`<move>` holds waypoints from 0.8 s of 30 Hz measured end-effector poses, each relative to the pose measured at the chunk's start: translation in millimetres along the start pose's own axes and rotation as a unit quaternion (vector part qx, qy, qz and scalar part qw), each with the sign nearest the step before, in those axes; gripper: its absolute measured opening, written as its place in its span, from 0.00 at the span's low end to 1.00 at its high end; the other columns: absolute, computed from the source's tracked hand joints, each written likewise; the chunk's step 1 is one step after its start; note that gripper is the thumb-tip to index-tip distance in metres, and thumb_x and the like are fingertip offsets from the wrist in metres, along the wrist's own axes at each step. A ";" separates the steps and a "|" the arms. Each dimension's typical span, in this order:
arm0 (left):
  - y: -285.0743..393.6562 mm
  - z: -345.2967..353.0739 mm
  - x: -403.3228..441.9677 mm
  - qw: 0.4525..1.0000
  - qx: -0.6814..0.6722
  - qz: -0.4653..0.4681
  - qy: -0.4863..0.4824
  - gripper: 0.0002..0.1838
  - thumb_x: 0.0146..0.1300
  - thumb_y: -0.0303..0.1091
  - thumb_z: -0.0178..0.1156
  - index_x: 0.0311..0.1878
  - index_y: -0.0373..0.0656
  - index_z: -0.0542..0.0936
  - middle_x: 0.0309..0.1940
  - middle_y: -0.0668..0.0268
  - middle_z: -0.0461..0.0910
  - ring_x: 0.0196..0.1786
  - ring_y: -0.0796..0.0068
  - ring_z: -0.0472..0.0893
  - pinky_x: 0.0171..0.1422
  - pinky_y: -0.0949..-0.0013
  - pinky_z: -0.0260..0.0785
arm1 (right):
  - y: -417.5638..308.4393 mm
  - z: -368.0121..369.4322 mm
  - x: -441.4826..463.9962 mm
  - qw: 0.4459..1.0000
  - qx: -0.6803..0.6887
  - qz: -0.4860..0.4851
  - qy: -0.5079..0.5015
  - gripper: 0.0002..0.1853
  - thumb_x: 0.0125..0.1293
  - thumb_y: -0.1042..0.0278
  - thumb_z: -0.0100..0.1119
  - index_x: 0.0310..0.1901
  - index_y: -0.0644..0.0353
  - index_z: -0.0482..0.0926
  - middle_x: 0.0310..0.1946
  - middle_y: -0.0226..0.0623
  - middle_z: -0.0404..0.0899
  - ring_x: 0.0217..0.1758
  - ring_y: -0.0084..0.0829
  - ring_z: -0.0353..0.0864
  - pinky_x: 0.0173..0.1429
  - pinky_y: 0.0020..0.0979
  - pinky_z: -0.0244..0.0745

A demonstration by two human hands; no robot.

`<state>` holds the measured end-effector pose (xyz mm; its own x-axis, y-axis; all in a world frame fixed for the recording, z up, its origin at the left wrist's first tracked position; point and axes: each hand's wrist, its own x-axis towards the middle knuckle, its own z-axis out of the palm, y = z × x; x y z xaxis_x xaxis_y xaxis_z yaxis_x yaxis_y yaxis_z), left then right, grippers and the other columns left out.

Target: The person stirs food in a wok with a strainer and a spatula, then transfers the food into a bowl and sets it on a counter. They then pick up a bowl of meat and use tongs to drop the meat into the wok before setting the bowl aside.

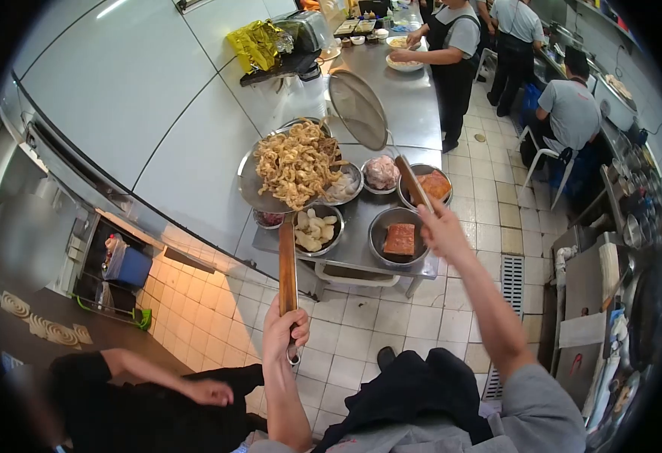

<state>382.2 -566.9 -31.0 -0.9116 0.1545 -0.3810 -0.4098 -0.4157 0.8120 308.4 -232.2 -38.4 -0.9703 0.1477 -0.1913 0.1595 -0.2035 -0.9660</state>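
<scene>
My left hand is closed around the wooden handle of a strainer heaped with golden-brown fried strips. In my right hand is the wooden handle of a second mesh strainer, raised and tilted, with no food seen in it. Below are metal bowls: one with pale chunks, one with a reddish-brown block of meat, and one with orange meat. Pinkish raw meat and whitish pieces fill others. The first strainer hides part of the bowls under it.
A steel table runs away from me. A person in an apron works over bowls along its right side. Another person in black is close on my left. Farther right, someone sits on a white stool; a floor drain lies nearer.
</scene>
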 end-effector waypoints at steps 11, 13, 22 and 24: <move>-7.8 38.2 -16.7 0.996 0.038 0.023 0.080 0.23 0.58 0.20 0.50 0.57 0.46 0.62 0.19 0.66 0.64 0.13 0.83 0.62 0.12 0.79 0.53 | -34.9 -23.5 94.2 0.941 -0.268 -0.182 -0.094 0.19 0.72 0.60 0.47 0.60 0.59 0.72 0.28 0.33 0.76 0.26 0.23 0.71 0.33 0.26 0.68; -18.5 56.2 -16.3 0.994 0.026 0.035 0.096 0.23 0.58 0.20 0.50 0.57 0.46 0.62 0.19 0.66 0.64 0.13 0.83 0.62 0.12 0.79 0.53 | -8.5 -15.6 149.5 0.920 -0.252 -0.274 -0.124 0.19 0.71 0.60 0.46 0.59 0.61 0.72 0.31 0.42 0.79 0.31 0.35 0.76 0.40 0.33 0.71; -48.6 173.7 -7.5 0.973 0.009 0.069 0.220 0.21 0.57 0.20 0.49 0.55 0.45 0.65 0.19 0.67 0.64 0.13 0.85 0.61 0.11 0.80 0.51 | -35.2 -148.6 273.7 0.856 -0.465 -0.194 -0.119 0.18 0.70 0.58 0.44 0.53 0.59 0.74 0.35 0.56 0.80 0.41 0.58 0.78 0.46 0.49 0.72; -57.7 184.6 -2.7 0.973 -0.005 0.088 0.212 0.20 0.58 0.20 0.49 0.54 0.44 0.65 0.19 0.68 0.63 0.13 0.85 0.60 0.10 0.80 0.51 | -35.9 -188.5 267.2 0.872 -0.429 -0.210 -0.107 0.17 0.70 0.59 0.44 0.53 0.58 0.74 0.33 0.54 0.80 0.40 0.55 0.79 0.45 0.46 0.71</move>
<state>402.3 -377.9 4.8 -0.8715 -0.3028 -0.3857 -0.2455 -0.4115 0.8777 77.6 -3.0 -87.6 -0.9730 -0.1685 0.1576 -0.2296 0.6381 -0.7349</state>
